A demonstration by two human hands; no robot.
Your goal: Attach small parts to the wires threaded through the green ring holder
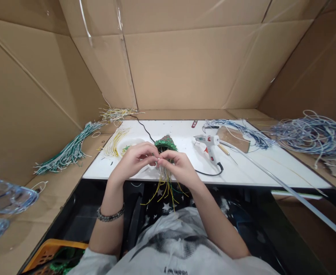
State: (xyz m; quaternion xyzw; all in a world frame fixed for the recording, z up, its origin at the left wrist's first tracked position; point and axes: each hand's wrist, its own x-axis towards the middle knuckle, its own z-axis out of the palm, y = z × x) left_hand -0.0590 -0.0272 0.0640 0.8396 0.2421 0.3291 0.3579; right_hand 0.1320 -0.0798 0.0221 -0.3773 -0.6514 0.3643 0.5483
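My left hand [138, 158] and my right hand [178, 164] meet over the front of the white board, fingertips pinched together. Between them is a small white bit that looks like a thin wire [158, 159]; its full length is hidden by my fingers. Just behind my fingertips lies a green and brown glittery cone-shaped piece [166, 142], its dark opening facing me. A bundle of yellow, white and green wires [172, 191] hangs below my hands, over the board's front edge.
On the white board [256, 172] lie a glue gun [209, 147], an awl [226, 151], a red cutter [194, 123] and yellow wires [115, 143]. Green-white wires [70, 149] lie left, a blue-white coil [314, 133] right. An orange basket [53, 244] sits low left. Cardboard walls [185, 68] surround the table.
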